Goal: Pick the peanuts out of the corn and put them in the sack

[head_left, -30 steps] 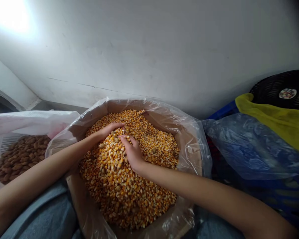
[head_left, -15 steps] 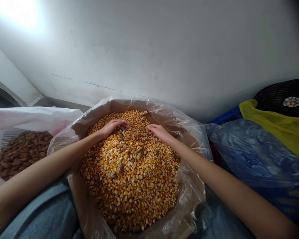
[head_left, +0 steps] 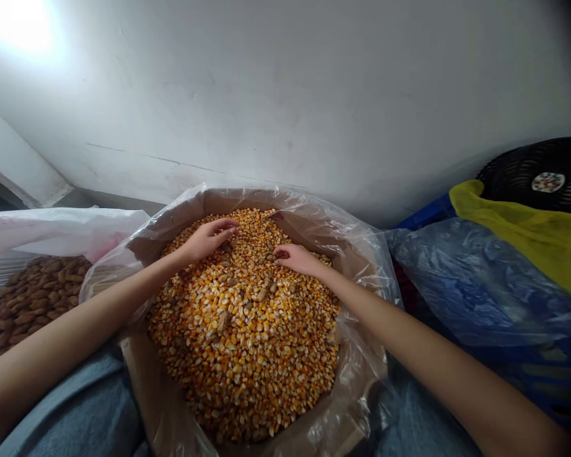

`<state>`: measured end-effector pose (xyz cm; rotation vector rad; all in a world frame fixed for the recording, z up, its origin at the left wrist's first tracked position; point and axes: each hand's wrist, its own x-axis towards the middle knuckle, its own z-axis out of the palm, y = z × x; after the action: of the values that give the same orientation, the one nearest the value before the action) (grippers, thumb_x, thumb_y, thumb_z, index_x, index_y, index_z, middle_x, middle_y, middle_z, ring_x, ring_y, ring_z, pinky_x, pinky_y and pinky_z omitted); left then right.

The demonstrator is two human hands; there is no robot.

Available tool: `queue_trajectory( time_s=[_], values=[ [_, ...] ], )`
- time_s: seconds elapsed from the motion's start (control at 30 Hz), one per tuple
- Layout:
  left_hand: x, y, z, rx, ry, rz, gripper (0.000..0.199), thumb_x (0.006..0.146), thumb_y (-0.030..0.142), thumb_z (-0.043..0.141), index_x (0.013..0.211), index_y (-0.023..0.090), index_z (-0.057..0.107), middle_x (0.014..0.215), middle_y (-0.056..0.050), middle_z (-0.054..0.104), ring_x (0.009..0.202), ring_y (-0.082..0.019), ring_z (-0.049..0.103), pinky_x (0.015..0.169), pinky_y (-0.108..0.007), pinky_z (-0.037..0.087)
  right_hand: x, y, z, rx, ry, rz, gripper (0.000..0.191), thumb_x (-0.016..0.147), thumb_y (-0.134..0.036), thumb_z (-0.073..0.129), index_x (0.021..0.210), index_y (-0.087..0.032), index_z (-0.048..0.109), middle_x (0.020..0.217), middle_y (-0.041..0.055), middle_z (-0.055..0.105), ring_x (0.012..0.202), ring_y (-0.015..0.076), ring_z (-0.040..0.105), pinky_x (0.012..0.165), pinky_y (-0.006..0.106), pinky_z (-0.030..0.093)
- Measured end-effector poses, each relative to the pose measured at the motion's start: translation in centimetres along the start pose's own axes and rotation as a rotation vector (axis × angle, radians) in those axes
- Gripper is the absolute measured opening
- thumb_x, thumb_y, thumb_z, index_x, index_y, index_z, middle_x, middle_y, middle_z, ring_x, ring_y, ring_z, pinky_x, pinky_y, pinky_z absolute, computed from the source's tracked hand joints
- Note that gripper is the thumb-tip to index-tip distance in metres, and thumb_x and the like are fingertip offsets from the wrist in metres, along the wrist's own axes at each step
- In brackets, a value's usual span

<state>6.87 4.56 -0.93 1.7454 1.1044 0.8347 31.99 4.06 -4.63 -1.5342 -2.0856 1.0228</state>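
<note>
On my feed from the head camera, I'm looking down into an open cardboard box (head_left: 228,202) with a clear plastic liner (head_left: 361,355). It is heaped with dried yellow corn kernels (head_left: 242,368), and a few brown nut shells (head_left: 223,321) lie scattered across the top.

The person's arms reach over the near edge of the box, so they cover part of the rim and the corn from my view. The left hand (head_left: 209,240) lies palm down towards the far left of the pile, its fingers slightly spread and gently curled. The right hand (head_left: 297,259) rests palm down towards the far right, fingers close together, just beside some of the shells. I can see no pinch in either hand.

Touching the box on the left, a white plastic sack (head_left: 52,228) holds brown nuts (head_left: 33,304). On the right sit a bulging blue plastic bag (head_left: 476,285), a yellow cloth (head_left: 518,228) and a round black fan grille (head_left: 537,174). A white wall (head_left: 285,95) rises behind the box, and blue denim (head_left: 61,406) shows below the left arm.
</note>
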Motion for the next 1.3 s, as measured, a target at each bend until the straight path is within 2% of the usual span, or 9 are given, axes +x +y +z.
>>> queue_trajectory(
  time_s=[0.17, 0.33, 0.47, 0.6, 0.73, 0.83, 0.93, 1.17, 1.3],
  values=[
    [0.1, 0.6, -0.7, 0.353, -0.043, 0.113, 0.035, 0.075, 0.043, 0.044, 0.097, 0.021, 0.060, 0.100, -0.003, 0.060, 0.095, -0.022, 0.051, 0.087, -0.030, 0.034, 0.1, -0.6, 0.2, 0.084, 0.071, 0.062, 0.008, 0.056, -0.023, 0.063, 0.060, -0.019, 0.057, 0.067, 0.0019, 0.058, 0.067, 0.0167, 0.051, 0.071, 0.031, 0.039],
    [0.3, -0.6, -1.1, 0.600, -0.162, 0.153, 0.034, 0.073, 0.046, 0.046, 0.092, 0.023, 0.062, 0.091, -0.005, 0.057, 0.088, -0.022, 0.050, 0.084, -0.030, 0.034, 0.0, -1.2, -1.3, 0.809, 0.075, 0.236, 0.016, 0.062, -0.015, 0.045, 0.076, -0.020, 0.050, 0.075, -0.0003, 0.057, 0.067, 0.0125, 0.054, 0.066, 0.027, 0.043],
    [0.2, -1.0, -1.2, 0.689, -0.261, 0.179, 0.030, 0.073, 0.046, 0.047, 0.089, 0.024, 0.059, 0.088, -0.004, 0.054, 0.083, -0.019, 0.050, 0.076, -0.027, 0.035, -0.2, -2.0, -1.9, 1.022, 0.080, 0.300, 0.009, 0.068, -0.019, 0.041, 0.073, -0.020, 0.048, 0.073, 0.0003, 0.057, 0.067, 0.0117, 0.054, 0.068, 0.026, 0.044],
    [0.1, -1.1, -1.2, 0.710, -0.267, 0.176, 0.029, 0.073, 0.046, 0.047, 0.088, 0.021, 0.054, 0.087, -0.004, 0.052, 0.078, -0.018, 0.050, 0.068, -0.025, 0.037, -0.1, -2.0, -1.6, 0.870, 0.014, 0.326, 0.025, 0.075, -0.041, 0.039, 0.065, -0.019, 0.046, 0.058, -0.0002, 0.049, 0.052, 0.0105, 0.046, 0.051, 0.023, 0.039],
    [0.1, -1.2, -1.3, 0.672, -0.224, 0.152, 0.030, 0.074, 0.045, 0.047, 0.089, 0.020, 0.053, 0.089, -0.004, 0.053, 0.073, -0.017, 0.051, 0.065, -0.026, 0.038, -0.4, -0.7, -1.0, 0.204, -0.021, 0.219, 0.017, 0.067, -0.035, 0.053, 0.068, -0.017, 0.052, 0.054, -0.0025, 0.047, 0.047, 0.0083, 0.039, 0.047, 0.021, 0.030],
    [0.2, -1.2, -1.5, 0.556, -0.157, 0.107, 0.030, 0.074, 0.044, 0.047, 0.088, 0.019, 0.054, 0.088, -0.003, 0.056, 0.074, -0.016, 0.052, 0.068, -0.026, 0.038, -0.6, 0.2, -0.5, -0.247, -0.077, 0.077, 0.013, 0.062, -0.019, 0.055, 0.075, -0.017, 0.057, 0.063, -0.0007, 0.053, 0.057, 0.0103, 0.045, 0.053, 0.021, 0.031],
    [0.4, -1.1, -1.7, 0.324, -0.008, -0.021, 0.028, 0.072, 0.041, 0.051, 0.086, 0.018, 0.057, 0.080, -0.001, 0.058, 0.070, -0.014, 0.051, 0.065, -0.024, 0.038, -0.4, 0.6, -0.2, -0.320, -0.025, 0.034, 0.010, 0.062, -0.018, 0.053, 0.072, -0.017, 0.056, 0.073, 0.0016, 0.055, 0.067, 0.0120, 0.047, 0.059, 0.022, 0.032],
    [0.9, -0.9, -2.2, -0.778, 0.188, -0.345, 0.015, 0.069, 0.014, 0.048, 0.083, 0.012, 0.054, 0.065, 0.000, 0.049, 0.053, -0.007, 0.045, 0.050, -0.019, 0.037, 0.1, -0.8, -1.4, 0.606, 0.019, 0.317, 0.012, 0.064, -0.027, 0.043, 0.072, -0.019, 0.045, 0.065, -0.0027, 0.049, 0.045, 0.0062, 0.035, 0.040, 0.018, 0.023],
    [0.9, -0.6, -2.2, -0.816, 0.149, -0.412, 0.016, 0.076, 0.025, 0.040, 0.075, 0.013, 0.050, 0.049, 0.005, 0.031, 0.040, -0.006, 0.032, 0.040, -0.019, 0.030, 0.1, -1.8, -1.5, 0.880, -0.045, 0.294, 0.019, 0.069, -0.036, 0.035, 0.071, -0.019, 0.043, 0.062, -0.0015, 0.047, 0.047, 0.0084, 0.040, 0.041, 0.019, 0.027]
  ],
)
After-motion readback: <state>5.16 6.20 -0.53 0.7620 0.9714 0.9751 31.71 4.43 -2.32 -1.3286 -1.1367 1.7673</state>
